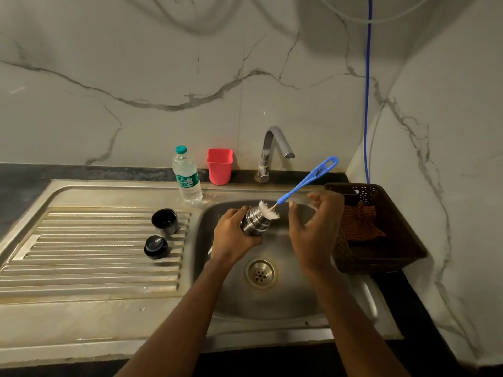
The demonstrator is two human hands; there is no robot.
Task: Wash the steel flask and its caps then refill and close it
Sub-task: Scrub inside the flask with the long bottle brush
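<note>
**Head view**

- Steel flask (252,222): over the sink (288,303) basin. The left hand (231,236) grips it, with the fingers wrapped round the lower body. The long axis is tilted and the mouth points up and to the right, away from the left fingers.
- Bottle brush (306,179): white bristles at the flask mouth, blue handle slanting up and to the right along roughly the same line.
- Right hand (315,229): fingers loosely curved just below the handle's lower end. Whether they hold it cannot be told.
- Cup cap (164,221): open side up on the drainboard, well left of the left fingers.
- Stopper cap (156,247): just in front of the cup cap.
- Water bottle (187,178), red cup (220,166), tap (272,151): beyond the fingers.
- Brown basket (381,251): just right of the right fingers, orange cloth (359,224) inside.
</note>
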